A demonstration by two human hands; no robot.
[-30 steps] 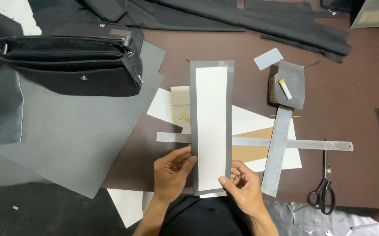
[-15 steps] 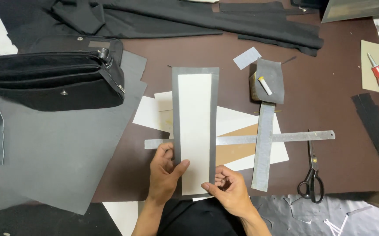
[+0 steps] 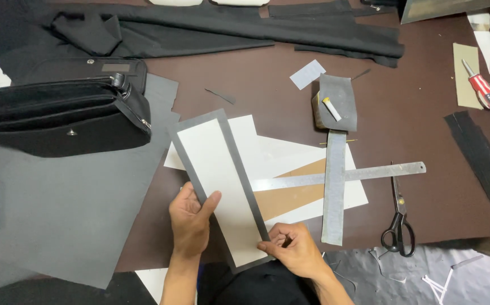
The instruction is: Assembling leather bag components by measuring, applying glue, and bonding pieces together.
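I am holding a long grey panel with a white stiffener (image 3: 222,186) laid on its face, tilted so that its far end is pointing toward eleven o'clock and its near end is sitting at the table edge in front of me. My left hand (image 3: 190,221) is pinching the panel's left long edge, thumb on top and fingers underneath; my right hand (image 3: 294,248) is closing thumb and forefinger on the near right corner. I am judging the piece light, thin and fairly stiff along its length, liable to crease if bent, so the long edges and corners are the proper places to grip. At nine to ten o'clock a black bag (image 3: 58,116) is resting on a grey sheet (image 3: 64,220). At three o'clock a steel ruler (image 3: 341,176) is lying across paper patterns (image 3: 290,164), crossed by a grey strip (image 3: 335,186), with scissors (image 3: 398,223) beyond
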